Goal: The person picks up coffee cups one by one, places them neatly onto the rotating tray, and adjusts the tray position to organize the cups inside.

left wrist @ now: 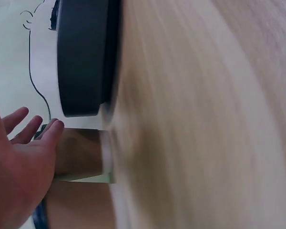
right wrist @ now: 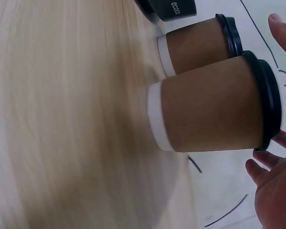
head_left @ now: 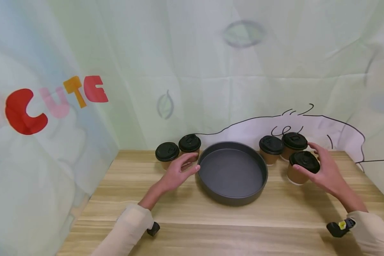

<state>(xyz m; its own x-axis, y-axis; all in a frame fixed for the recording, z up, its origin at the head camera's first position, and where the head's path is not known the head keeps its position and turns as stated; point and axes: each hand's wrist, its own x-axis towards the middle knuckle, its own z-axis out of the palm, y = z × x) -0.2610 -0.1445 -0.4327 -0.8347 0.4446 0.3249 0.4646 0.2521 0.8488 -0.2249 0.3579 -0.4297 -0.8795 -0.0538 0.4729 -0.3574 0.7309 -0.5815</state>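
Observation:
A round dark grey pan (head_left: 233, 172) lies on the wooden table between the hands. Its side (left wrist: 83, 57) looms close in the left wrist view. My left hand (head_left: 178, 170) is by the pan's left rim, fingers spread and holding nothing, in front of two lidded paper coffee cups (head_left: 167, 152) (head_left: 190, 143). On the right, my right hand (head_left: 328, 172) reaches about the front coffee cup (head_left: 304, 165), thumb on the near side. In the right wrist view its fingertips are beside the black lid (right wrist: 267, 100), without a visible grip. That brown cup stands upright.
Two more lidded coffee cups (head_left: 271, 149) (head_left: 293, 144) stand at the back right, beside the pan. A printed curtain (head_left: 211, 89) hangs behind and left of the table (head_left: 192, 238). Each wrist wears a small black camera (head_left: 153, 228) (head_left: 339, 227).

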